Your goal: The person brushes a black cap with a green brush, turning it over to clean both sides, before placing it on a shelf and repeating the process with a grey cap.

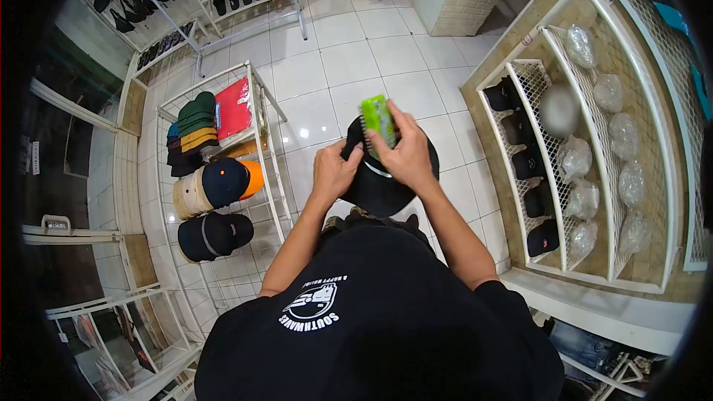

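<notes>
A black cap (382, 191) is held in front of my body, above the tiled floor. My left hand (336, 171) pinches the cap's edge on its left side, thumb on top. In my right hand (405, 150) is a bright green brush (377, 115) with dark bristles along its left side. The bristles face the raised black part of the cap, close to my left fingertips. Whether they touch the fabric is hard to tell.
A white wire rack (271, 160) on the left holds stacked caps (223, 182), folded beanies and a red packet (233, 106). Wall shelves (553, 156) on the right carry black caps and plastic-wrapped items (583, 199). Further racks of goods stand at the back.
</notes>
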Tool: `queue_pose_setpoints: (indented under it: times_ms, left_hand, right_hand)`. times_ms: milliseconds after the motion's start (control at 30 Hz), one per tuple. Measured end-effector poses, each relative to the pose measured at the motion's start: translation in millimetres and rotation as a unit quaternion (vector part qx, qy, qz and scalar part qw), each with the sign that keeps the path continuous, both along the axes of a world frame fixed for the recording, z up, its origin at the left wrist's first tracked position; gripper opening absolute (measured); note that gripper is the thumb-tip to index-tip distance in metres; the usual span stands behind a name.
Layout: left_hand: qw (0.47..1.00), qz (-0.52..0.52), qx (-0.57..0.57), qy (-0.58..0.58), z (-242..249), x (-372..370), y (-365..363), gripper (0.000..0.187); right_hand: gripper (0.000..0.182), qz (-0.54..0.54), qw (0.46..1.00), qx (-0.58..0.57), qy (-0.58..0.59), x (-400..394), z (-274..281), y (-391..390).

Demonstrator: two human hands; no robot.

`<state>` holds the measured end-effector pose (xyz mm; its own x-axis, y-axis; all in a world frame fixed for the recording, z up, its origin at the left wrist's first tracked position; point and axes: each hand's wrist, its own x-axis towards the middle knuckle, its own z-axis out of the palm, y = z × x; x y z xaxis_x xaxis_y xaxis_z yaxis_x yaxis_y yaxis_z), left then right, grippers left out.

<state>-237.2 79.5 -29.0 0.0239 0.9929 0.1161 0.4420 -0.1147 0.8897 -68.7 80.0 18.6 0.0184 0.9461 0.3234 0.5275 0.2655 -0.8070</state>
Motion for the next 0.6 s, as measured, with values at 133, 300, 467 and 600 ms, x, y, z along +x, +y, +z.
queue_pose_setpoints:
  times_ms: [133,300,467,600]
  left_hand:
    - [0.999,-0.024,0.007,-0.048,0,-4,-4,0.032]
    - [1.0,-0.019,0.01,0.004,1,-4,-1,0.032]
    - [1.0,-0.013,0.011,0.008,4,-5,-9,0.033]
    - [1.0,-0.013,0.024,0.01,4,-8,-10,0.031]
  right_hand:
    - [0.066,-0.039,0.998,0.004,-0.047,7,-10,11]
    - [0.064,0.002,0.999,-0.026,-0.028,-8,-4,-6]
    - [0.067,-0.134,0.981,0.034,-0.133,19,-29,16]
    - [0.073,-0.03,0.997,-0.066,-0.019,3,-22,0]
